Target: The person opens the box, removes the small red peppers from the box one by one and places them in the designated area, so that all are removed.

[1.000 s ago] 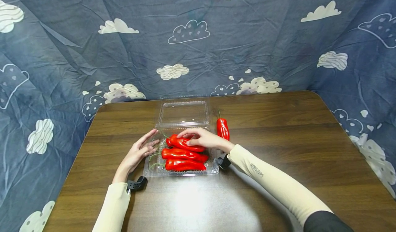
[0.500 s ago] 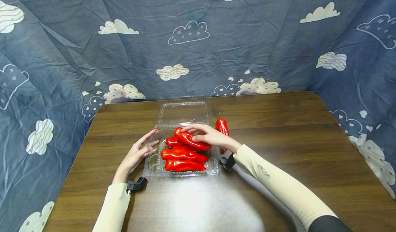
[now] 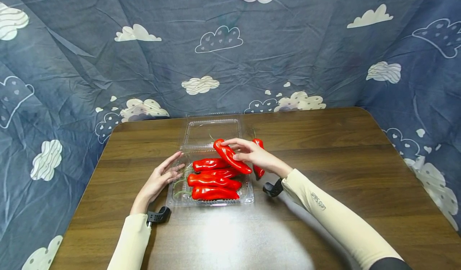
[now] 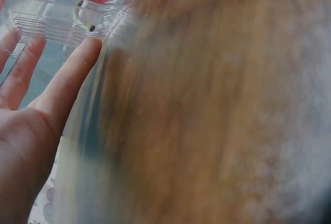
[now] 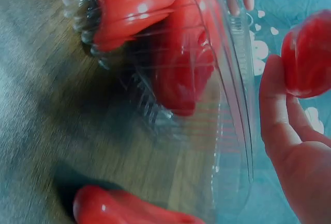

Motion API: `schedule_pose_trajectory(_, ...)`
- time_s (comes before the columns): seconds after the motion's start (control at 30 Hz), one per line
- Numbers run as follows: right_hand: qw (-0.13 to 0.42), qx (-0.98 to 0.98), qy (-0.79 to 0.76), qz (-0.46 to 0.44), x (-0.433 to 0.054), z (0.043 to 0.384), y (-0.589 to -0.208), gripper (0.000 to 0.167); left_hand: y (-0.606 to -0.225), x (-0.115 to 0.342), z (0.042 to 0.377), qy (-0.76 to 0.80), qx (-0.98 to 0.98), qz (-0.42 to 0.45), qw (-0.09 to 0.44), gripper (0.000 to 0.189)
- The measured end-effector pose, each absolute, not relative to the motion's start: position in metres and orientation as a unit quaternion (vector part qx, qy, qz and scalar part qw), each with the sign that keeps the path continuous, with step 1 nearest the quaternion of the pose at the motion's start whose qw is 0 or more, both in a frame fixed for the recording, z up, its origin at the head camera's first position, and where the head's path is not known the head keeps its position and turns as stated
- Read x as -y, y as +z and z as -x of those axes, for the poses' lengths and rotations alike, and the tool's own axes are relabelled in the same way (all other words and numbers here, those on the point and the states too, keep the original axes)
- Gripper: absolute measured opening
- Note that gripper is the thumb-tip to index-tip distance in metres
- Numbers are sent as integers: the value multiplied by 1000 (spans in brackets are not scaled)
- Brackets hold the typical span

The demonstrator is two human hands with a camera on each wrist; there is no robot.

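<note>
My right hand (image 3: 256,153) grips a red pepper (image 3: 231,156) between thumb and fingers, raised over the back right of a clear plastic clamshell container (image 3: 248,200). The pepper slants, its green stem end up and back. In the right wrist view the held pepper (image 5: 310,53) shows end-on, beside the container wall. Several more red peppers (image 3: 215,192) lie crosswise in the container, stems to the left. With fingers fairly straight, my left hand (image 3: 155,184) rests at the container's left side; in the left wrist view a fingertip (image 4: 93,45) is right at the ridged wall.
The container's clear lid (image 3: 213,131) lies folded back toward the table's far edge. Another red pepper (image 3: 258,170) is on the brown wooden table (image 3: 324,150), just right of the container and partly behind my right hand. A cloud-patterned cloth (image 3: 223,70) hangs behind.
My right hand has lifted a pepper from the back of the container and moved it right and back, tilting it. Peppers beneath are uncovered. My left hand has stayed in place.
</note>
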State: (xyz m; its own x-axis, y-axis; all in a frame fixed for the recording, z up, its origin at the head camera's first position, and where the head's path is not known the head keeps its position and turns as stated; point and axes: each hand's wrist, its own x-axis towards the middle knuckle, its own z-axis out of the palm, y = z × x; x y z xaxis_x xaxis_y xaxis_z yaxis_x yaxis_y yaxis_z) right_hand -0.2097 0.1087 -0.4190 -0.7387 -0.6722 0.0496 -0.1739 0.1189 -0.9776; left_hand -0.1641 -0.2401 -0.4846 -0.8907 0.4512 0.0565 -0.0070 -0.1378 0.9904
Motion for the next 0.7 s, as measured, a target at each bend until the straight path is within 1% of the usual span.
schedule_pose_trajectory(0.47,198,-715,-633,220,-131,206,-423,49,-486,240,164,735,-637,-176,154,63)
schedule_pose_trajectory(0.7,187,-707,-652,201,-143,206,-427,50,-485,240,164,738,-632,-173,160,63)
